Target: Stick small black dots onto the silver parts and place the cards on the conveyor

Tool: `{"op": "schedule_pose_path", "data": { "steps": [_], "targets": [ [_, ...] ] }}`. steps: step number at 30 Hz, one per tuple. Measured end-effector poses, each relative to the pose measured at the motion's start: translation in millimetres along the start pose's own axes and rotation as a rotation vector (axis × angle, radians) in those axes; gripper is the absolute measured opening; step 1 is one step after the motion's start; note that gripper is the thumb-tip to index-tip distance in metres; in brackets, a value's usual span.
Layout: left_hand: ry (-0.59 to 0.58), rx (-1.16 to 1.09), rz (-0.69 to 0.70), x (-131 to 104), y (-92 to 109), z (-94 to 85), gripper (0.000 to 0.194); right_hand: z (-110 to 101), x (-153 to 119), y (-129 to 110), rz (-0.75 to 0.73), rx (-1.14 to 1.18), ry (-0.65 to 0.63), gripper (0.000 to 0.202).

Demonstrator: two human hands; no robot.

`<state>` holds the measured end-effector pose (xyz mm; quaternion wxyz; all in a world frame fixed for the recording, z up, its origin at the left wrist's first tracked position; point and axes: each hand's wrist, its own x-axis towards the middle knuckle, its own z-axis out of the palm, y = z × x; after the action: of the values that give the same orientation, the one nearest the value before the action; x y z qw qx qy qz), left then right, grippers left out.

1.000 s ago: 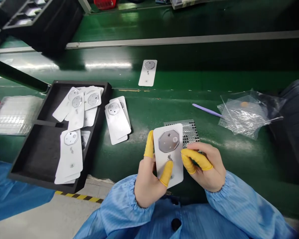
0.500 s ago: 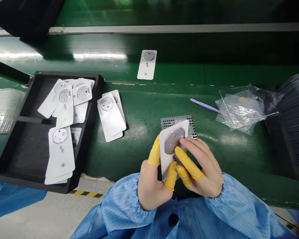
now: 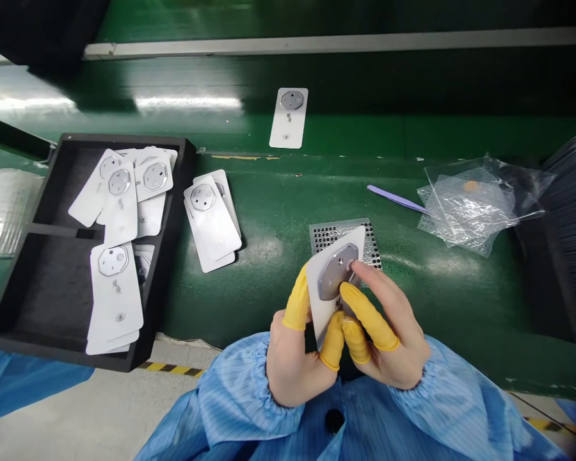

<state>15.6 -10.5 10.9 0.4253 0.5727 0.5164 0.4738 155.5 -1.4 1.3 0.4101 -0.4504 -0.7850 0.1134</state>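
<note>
White, the round-cornered panel [image 3: 317, 307] is grasped in the left hand [image 3: 295, 365], tilted more edge-on above the tabletop [image 3: 269, 301] than a second ago. The right hand [image 3: 393, 349], then beside its edge, now rests a bare fingertip on the grey octagonal inset [image 3: 333, 276]; whether its fingers pinch, I cannot tell.
</note>
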Motion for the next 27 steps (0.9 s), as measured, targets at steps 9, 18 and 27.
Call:
{"op": "schedule_pose_path", "data": {
  "steps": [9,18,27],
  "targets": [
    [-0.047,0.198,0.238,8,3,-3.2,0.068,-6,8,-3,-0.012,-0.036,0.005,0.047],
    [-0.048,0.252,0.206,2,-9,-1.3,0.064,3,-6,-3,0.016,0.07,-0.1,0.064],
    [-0.079,-0.502,-0.269,13,-17,1.5,0.061,15,-14,19,0.361,0.379,0.003,0.054]
  ]
}}
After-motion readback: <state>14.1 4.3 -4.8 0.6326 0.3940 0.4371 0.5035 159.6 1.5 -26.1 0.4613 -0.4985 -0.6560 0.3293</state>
